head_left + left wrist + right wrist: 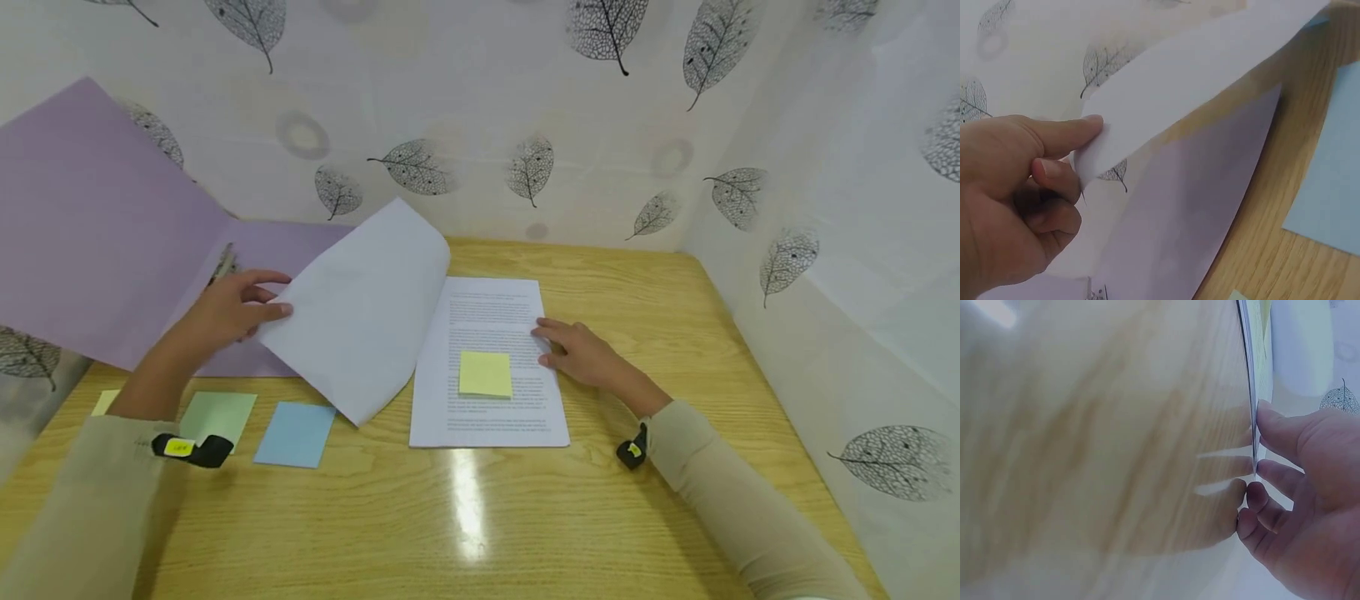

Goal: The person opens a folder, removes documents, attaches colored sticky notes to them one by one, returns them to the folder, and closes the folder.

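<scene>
My left hand (228, 310) pinches the edge of a white sheet of paper (367, 308) between thumb and fingers. The sheet is lifted and curls over to the left, its visible side blank; the left wrist view shows the pinch up close. Under its right side lies a stack of printed paper (491, 425), flat on the table. A yellow sticky note pad (485, 374) rests on the printed text. My right hand (581, 354) touches the stack's right edge, thumb on top and fingertips at the side and table, as the right wrist view shows.
An open purple folder (97, 225) stands partly raised at the left, with a metal clip (223, 262) at its fold. Green notes (220, 417), blue notes (295, 434) and a partly hidden yellow one (103, 402) lie at the front left. Leaf-patterned cloth (480, 108) borders the wooden table (375, 533).
</scene>
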Available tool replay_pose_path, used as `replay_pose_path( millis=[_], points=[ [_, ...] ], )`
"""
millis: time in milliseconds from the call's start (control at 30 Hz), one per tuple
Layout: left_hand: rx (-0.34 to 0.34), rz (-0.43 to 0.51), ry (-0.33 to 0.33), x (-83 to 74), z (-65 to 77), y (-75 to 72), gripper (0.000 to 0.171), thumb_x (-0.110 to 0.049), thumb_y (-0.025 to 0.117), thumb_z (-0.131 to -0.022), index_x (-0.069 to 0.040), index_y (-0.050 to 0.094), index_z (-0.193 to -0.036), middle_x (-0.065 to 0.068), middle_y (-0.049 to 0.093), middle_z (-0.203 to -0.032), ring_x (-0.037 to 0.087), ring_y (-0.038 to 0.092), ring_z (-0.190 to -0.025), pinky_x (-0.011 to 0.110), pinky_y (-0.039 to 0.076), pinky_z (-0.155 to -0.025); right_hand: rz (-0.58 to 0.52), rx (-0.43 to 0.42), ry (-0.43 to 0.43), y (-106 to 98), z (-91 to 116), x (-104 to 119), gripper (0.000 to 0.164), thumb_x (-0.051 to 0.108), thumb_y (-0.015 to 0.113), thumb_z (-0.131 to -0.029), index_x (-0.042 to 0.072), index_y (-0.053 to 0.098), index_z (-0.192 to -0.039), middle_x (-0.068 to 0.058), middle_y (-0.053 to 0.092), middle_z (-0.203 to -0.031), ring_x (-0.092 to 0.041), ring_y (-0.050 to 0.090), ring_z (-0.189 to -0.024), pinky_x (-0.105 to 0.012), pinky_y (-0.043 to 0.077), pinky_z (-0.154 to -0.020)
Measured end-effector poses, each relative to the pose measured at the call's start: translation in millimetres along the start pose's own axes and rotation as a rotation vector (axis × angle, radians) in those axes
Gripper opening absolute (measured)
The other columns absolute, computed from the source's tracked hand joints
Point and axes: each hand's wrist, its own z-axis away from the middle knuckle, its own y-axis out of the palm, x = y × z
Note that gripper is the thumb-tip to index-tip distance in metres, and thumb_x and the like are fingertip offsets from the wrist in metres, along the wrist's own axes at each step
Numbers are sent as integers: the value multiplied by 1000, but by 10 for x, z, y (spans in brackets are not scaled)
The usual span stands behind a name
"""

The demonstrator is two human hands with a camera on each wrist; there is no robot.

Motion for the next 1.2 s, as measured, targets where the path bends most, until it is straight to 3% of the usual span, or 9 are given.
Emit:
replay_pose_path(
  millis=[200, 333, 500, 600, 833, 967, 1200],
  points=[
    [-54, 85, 94, -202, 172, 115, 58, -36, 68, -97, -22, 47, -150, 5, 67, -107, 15, 47, -57, 31, 43, -49, -1, 3, 12, 2, 22, 13, 55, 23, 63, -101, 7, 47, -150, -14, 34, -162, -37, 48, -129, -49, 41, -103],
    [-97, 206, 138, -329, 260, 204, 54, -29, 67, -98, -25, 50, -149, -10, 66, -103, 15, 50, -58, 31, 46, -52, 5, 4, 21, 5, 37, 15, 55, 24, 63, -101, 7, 47, -151, -14, 33, -162, -38, 49, -128, -49, 41, -101],
    [-111, 295, 143, -491, 353, 314, 37, -31, 67, -98, -16, 67, -132, -6, 59, -77, 15, 50, -59, 32, 43, -53, 15, 2, 24, 15, 35, 4, 55, 25, 63, -101, 9, 47, -151, -13, 33, -163, -36, 50, -124, -47, 43, -97],
    [-74, 320, 163, -576, 391, 377, 35, -35, 65, -99, -14, 70, -127, -1, 57, -74, 17, 51, -62, 32, 43, -53, 12, 2, 24, 16, 33, 3, 55, 25, 63, -101, 9, 46, -151, -12, 33, -163, -35, 50, -123, -47, 42, -98],
    [114, 308, 250, -712, 358, 591, 33, -29, 65, -100, -13, 70, -128, 0, 56, -71, 18, 51, -63, 32, 38, -49, 7, 3, 27, 17, 21, 7, 56, 25, 62, -101, 10, 46, -152, -11, 32, -163, -37, 47, -130, -50, 41, -103],
    [179, 358, 234, -771, 296, 817, 33, -29, 69, -98, -13, 71, -127, 1, 52, -66, 17, 47, -58, 32, 35, -46, -1, 7, 31, 15, 17, 28, 55, 25, 62, -101, 10, 45, -152, -12, 32, -163, -38, 46, -130, -51, 41, -104],
    [215, 430, 168, -955, 177, 1357, 28, -29, 72, -95, -19, 75, -121, 0, 47, -62, 12, 42, -54, 24, 35, -49, -7, 21, 35, -21, 32, 55, 55, 24, 61, -102, 9, 45, -152, -12, 32, -164, -38, 46, -131, -51, 41, -104]
  ],
)
